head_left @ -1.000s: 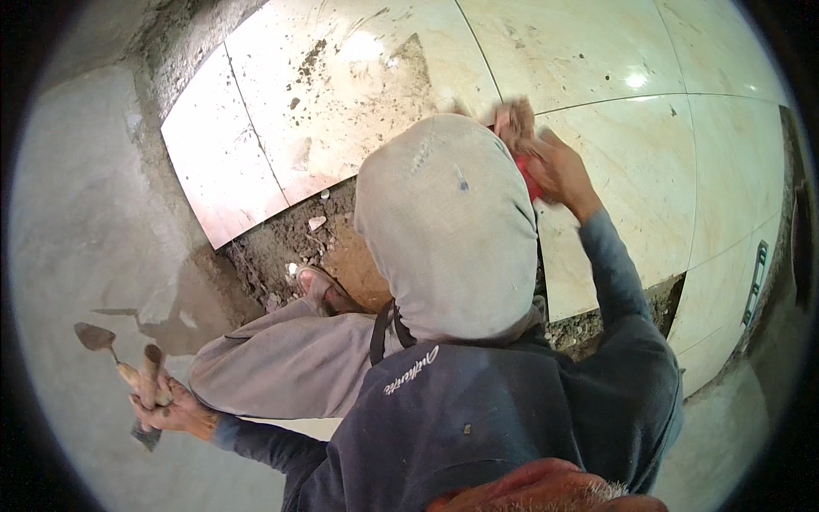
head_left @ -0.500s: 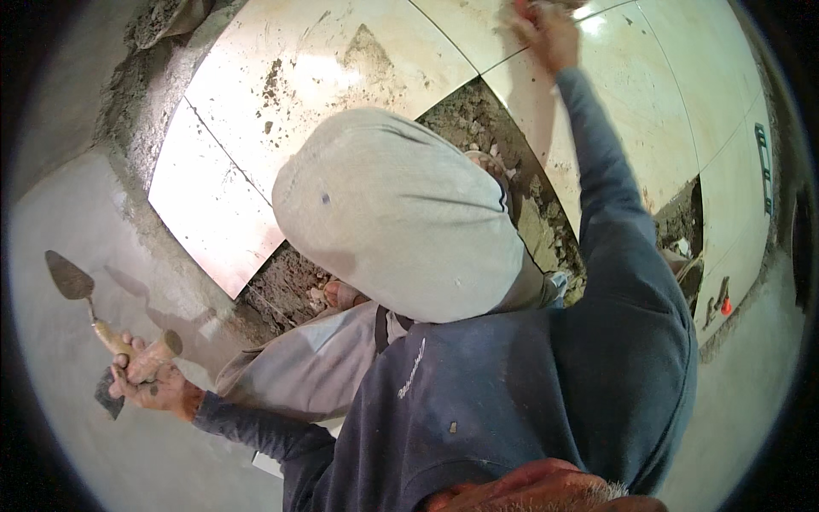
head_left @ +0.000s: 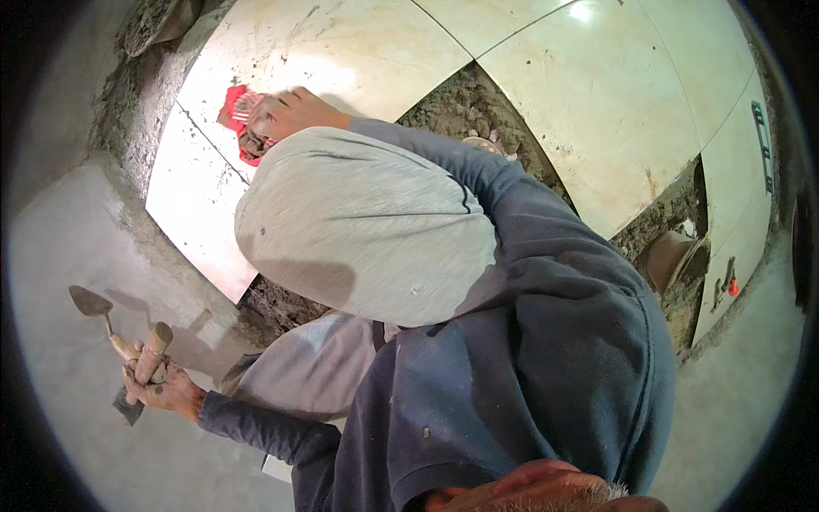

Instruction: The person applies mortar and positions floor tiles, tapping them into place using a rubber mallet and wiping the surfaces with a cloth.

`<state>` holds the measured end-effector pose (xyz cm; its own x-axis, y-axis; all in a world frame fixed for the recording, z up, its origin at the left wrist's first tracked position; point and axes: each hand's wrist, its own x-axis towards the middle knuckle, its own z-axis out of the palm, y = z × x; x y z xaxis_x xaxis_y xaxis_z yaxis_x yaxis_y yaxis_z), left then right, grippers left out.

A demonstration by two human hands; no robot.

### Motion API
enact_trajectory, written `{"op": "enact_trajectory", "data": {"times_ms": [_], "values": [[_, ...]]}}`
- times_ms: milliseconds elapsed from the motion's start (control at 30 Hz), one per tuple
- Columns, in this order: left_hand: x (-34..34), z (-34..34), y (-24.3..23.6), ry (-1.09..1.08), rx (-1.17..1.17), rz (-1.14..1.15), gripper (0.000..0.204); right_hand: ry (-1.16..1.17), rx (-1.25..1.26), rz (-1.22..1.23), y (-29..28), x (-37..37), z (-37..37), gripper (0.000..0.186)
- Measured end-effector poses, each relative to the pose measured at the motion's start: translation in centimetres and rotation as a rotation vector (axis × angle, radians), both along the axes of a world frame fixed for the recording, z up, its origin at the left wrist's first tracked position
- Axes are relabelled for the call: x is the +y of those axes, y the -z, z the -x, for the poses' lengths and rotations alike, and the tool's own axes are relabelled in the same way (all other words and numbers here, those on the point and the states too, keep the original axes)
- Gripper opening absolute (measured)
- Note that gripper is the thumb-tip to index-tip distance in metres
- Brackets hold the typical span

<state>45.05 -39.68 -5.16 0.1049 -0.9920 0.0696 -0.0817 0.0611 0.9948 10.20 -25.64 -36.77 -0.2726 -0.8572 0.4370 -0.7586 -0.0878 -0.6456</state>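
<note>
At the lower left, my left hand (head_left: 175,390) is closed around the wooden handles of two tools. One is a pointing trowel (head_left: 90,300), its blade raised away from me. The other is a short tool with a dark block-like head (head_left: 129,408), which looks like a mallet. Beyond my knee, my right hand (head_left: 297,113) presses a crumpled red cloth (head_left: 230,109) onto a pale, dirt-specked floor tile (head_left: 205,183). Part of the cloth lies under the fingers.
Gaps of rough mortar (head_left: 465,98) run between the tiles. A bucket-like container (head_left: 672,256) sits in the right-hand gap. A spirit level (head_left: 762,149) and a small red-tipped tool (head_left: 732,288) lie on tiles at far right. Another mortar-covered container (head_left: 171,21) stands at upper left.
My right hand has swept from the far tiles at upper right to the left tile, carrying the red cloth. My left hand has shifted slightly, still gripping both tools.
</note>
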Motion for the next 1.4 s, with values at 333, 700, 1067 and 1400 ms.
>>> {"op": "enact_trajectory", "data": {"times_ms": [333, 700, 1067, 1400], "values": [[-1.3, 3.7, 2.7, 0.009, 0.051, -0.010, 0.027, -0.110, 0.155, -0.272, 6.4, -3.0, -0.9, 0.057], [1.3, -7.8, -1.1, 0.232, 0.254, 0.110, 0.034, 0.246, -0.421, 0.026, -0.4, 10.3, 23.4, 0.046], [4.2, -12.6, -1.1, 0.073, 0.071, -0.078, 0.033, 0.845, 0.248, -0.178, 6.8, -3.9, 18.2, 0.079], [5.1, -15.2, -1.4, 0.039, -0.059, -0.120, 0.037, 0.151, 0.311, -0.314, 7.3, -34.6, 8.1, 0.082]]}}
